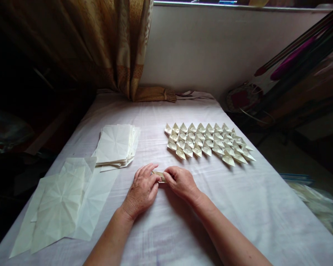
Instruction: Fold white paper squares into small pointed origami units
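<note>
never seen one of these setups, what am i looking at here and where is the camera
There is no machine here, just a person's two bare hands. The single picture comes from a camera worn on their head, looking forward and down. The left hand and right hand hold a small folded paper piece between their fingers. They are over a surface covered with a pale cloth. On the person's left lie a stack of creased paper and, nearer, some loose creased sheets. Ahead and to the right, pointed folded paper shapes sit in rows.
</note>
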Available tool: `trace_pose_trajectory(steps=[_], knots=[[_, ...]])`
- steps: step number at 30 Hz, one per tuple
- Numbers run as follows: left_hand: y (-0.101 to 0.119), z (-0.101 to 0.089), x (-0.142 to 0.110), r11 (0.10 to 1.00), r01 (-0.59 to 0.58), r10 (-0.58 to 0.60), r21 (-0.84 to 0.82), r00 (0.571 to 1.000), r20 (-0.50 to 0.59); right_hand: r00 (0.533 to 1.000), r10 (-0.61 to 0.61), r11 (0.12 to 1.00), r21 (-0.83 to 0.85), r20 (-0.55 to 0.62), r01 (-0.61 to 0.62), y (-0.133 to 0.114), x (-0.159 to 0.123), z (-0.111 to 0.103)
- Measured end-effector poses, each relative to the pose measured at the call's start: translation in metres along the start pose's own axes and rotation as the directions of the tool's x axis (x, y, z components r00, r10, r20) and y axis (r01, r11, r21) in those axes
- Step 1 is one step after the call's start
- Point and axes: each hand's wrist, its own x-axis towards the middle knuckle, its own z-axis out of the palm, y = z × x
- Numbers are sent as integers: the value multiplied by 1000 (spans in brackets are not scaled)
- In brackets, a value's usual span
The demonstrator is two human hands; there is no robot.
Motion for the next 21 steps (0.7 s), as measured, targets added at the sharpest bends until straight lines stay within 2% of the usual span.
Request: trace_pose_trajectory(steps=[4, 6, 8, 11, 13, 16, 18, 21], knots=[[-3, 0, 0, 999, 16, -17, -44, 999, -29, 990, -127, 942, 305, -56, 138, 17, -11, 1], [-5, 0, -1, 997, 27, -30, -68, 998, -47, 981, -181, 911, 366, -64, 192, 25, -16, 3], [-8, 1, -1, 996, 31, -36, -87, 997, -65, 963, -256, 907, 326, -79, 268, 29, -18, 4], [-10, 3, -2, 994, 31, -39, -100, 996, -83, 935, -342, 921, 164, -94, 353, 30, -18, 6], [-11, 4, -2, 995, 27, -36, -98, 996, -88, 924, -374, 922, 74, -81, 380, 30, -17, 8], [-13, 5, -3, 996, 21, -30, -91, 994, -101, 913, -400, 914, 43, -81, 404, 28, -19, 10], [-15, 7, -4, 995, 24, -35, -95, 993, -116, 901, -405, 906, 63, -155, 418, 26, -21, 9], [-19, 9, -5, 992, 62, -77, -111, 988, -137, 847, -384, 894, 83, -367, 441, 25, -24, 3]])
